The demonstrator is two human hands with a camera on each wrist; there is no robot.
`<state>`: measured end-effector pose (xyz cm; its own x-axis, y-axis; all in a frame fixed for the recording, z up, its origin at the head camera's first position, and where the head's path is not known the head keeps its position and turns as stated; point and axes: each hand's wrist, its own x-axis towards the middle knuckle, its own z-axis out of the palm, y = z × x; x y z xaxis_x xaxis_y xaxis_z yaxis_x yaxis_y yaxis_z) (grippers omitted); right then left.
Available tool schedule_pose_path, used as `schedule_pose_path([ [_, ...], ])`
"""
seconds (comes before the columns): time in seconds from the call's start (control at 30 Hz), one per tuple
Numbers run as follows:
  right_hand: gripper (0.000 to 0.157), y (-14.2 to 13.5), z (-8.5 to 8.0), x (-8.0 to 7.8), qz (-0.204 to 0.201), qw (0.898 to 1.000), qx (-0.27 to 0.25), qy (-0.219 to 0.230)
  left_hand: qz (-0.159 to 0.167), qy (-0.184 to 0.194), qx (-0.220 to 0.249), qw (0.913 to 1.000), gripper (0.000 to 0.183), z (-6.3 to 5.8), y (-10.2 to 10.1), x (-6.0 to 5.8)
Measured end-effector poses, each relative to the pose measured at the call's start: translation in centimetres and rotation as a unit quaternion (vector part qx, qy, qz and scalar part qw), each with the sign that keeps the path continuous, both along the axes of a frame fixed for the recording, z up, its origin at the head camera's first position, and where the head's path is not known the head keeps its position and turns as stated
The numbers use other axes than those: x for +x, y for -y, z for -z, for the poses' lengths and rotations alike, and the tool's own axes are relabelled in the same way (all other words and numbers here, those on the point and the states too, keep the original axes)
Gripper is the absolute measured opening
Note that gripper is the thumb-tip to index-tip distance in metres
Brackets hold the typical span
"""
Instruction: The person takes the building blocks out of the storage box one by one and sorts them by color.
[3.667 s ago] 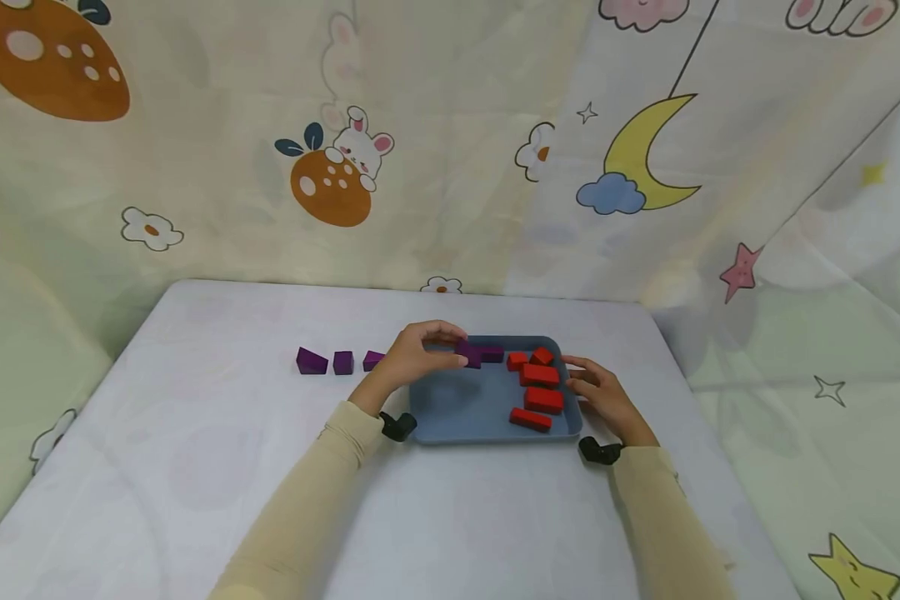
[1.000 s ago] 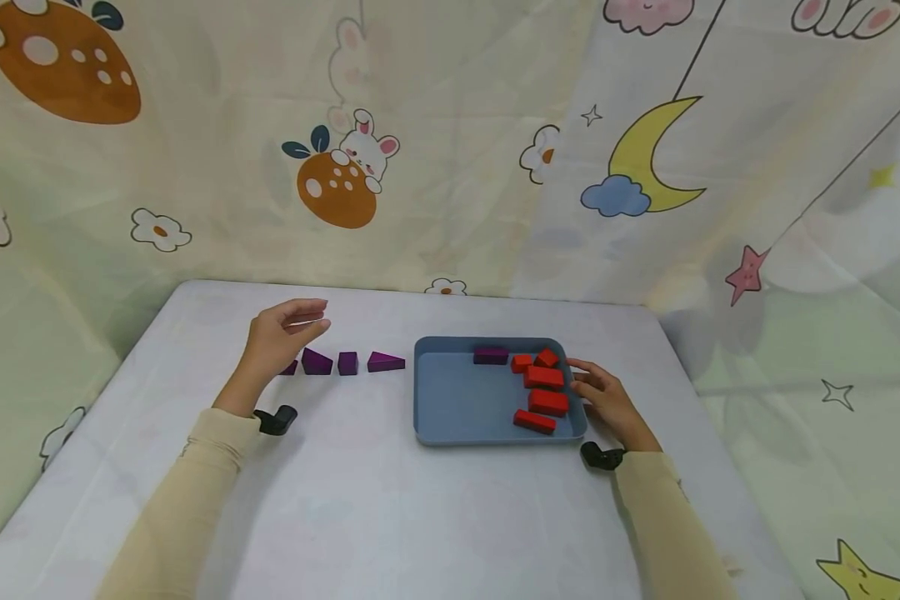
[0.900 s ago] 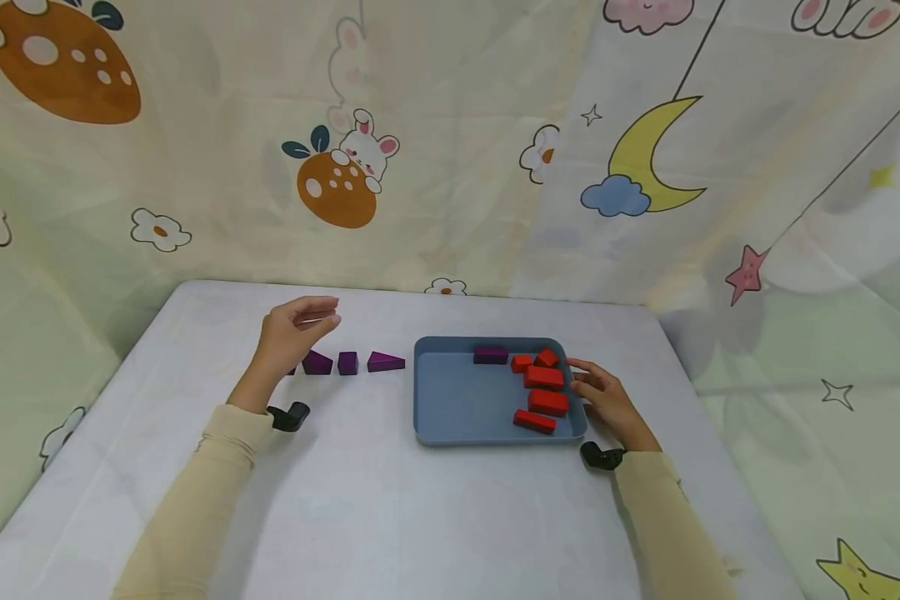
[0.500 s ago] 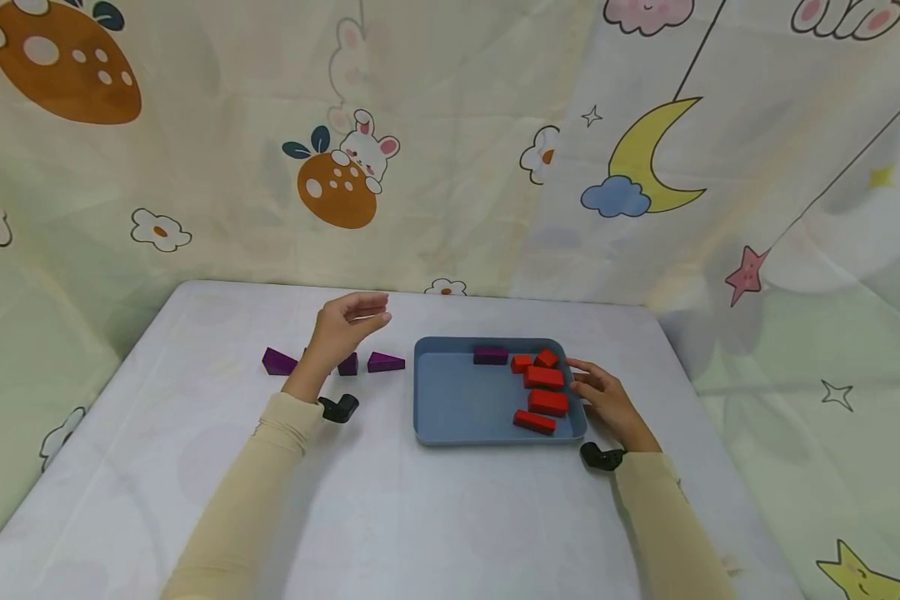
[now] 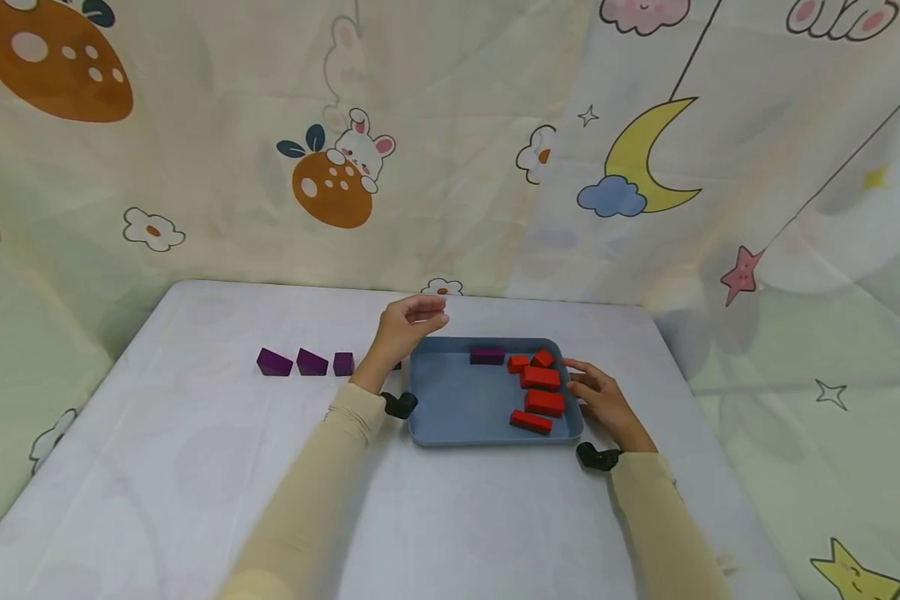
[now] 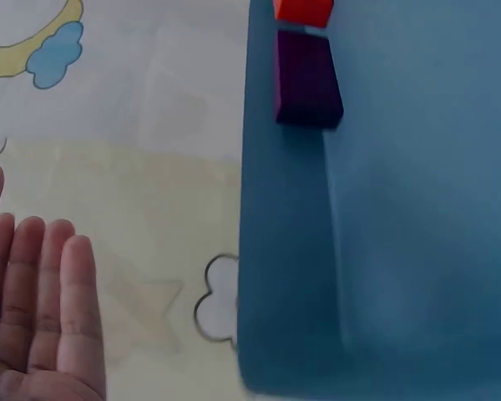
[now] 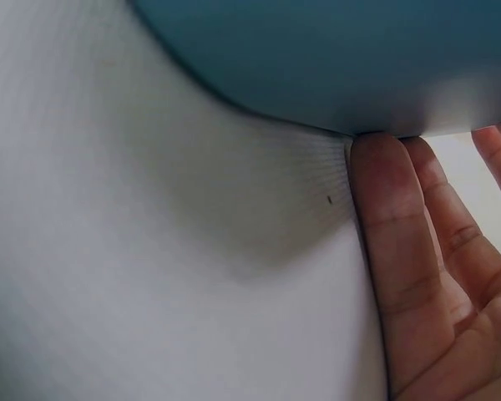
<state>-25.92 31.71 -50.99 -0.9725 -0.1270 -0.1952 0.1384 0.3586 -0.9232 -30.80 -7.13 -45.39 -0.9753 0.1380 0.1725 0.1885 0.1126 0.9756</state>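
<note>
My left hand [image 5: 408,329] is held above the far left corner of the blue-grey tray [image 5: 457,442]. Its fingers are straight and hold nothing, as the left wrist view shows. Inside the tray, against its far wall, lies a purple rectangular block [image 5: 487,357]. Several red blocks [image 5: 542,378] fill the tray's right side. My right hand [image 5: 607,408] stays at the tray's right edge, fingertips touching its outer wall in the right wrist view. Left of the tray, two wedge-like purple blocks [image 5: 274,362] and a small purple block [image 5: 343,364] stand in a row; my left wrist mostly hides another.
The tray stands on a white-covered table [image 5: 195,467]. A patterned cloth curtain [image 5: 450,167] hangs behind the table's far edge and at its sides.
Earlier, my left hand held a purple block over the tray; a matching one now stands at the row's left end. The hand, empty, has moved right from the row. My right hand stays put.
</note>
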Motion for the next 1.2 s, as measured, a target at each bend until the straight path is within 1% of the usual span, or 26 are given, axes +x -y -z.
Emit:
schedule_pose_path([
  [0.13,0.056,0.1,0.0,0.0,0.001,1.0,0.0,0.002,0.001,0.029,0.009,0.9995,0.037,1.0,-2.0,-0.7],
  [0.27,0.055,0.1,0.2,0.0,0.003,1.0,0.003,0.004,-0.002,0.057,-0.005,0.9984,0.036,2.0,-3.6,-1.0],
  [0.4,0.055,0.2,0.2,0.0,0.007,1.0,0.009,0.004,-0.013,0.078,-0.051,0.9955,0.034,2.9,-4.8,-1.1],
  [0.53,0.055,0.3,0.2,0.0,0.01,1.0,0.015,0.005,-0.027,0.096,-0.096,0.9904,0.03,3.4,-5.7,-0.9],
  [0.67,0.054,0.4,0.1,0.0,0.011,1.0,0.009,0.003,-0.024,0.095,-0.134,0.9862,0.033,3.8,-6.3,-0.7],
  [0.8,0.054,0.6,0.0,0.1,0.008,1.0,0.005,0.002,-0.024,0.076,-0.184,0.9796,0.035,4.3,-6.9,-0.8],
  [0.93,0.054,0.7,-0.1,0.0,0.008,1.0,0.006,0.006,-0.03,0.064,-0.216,0.9738,0.03,4.7,-7.3,-0.9],
  [1.03,0.054,0.6,0.0,0.1,0.007,1.0,0.007,0.007,-0.019,0.065,-0.206,0.9763,0.025,4.6,-7.2,-0.8],
  [1.2,0.054,0.2,0.1,0.1,0.01,1.0,0.009,0.006,0.033,0.072,-0.145,0.9862,0.024,3.6,-6.6,-0.8],
])
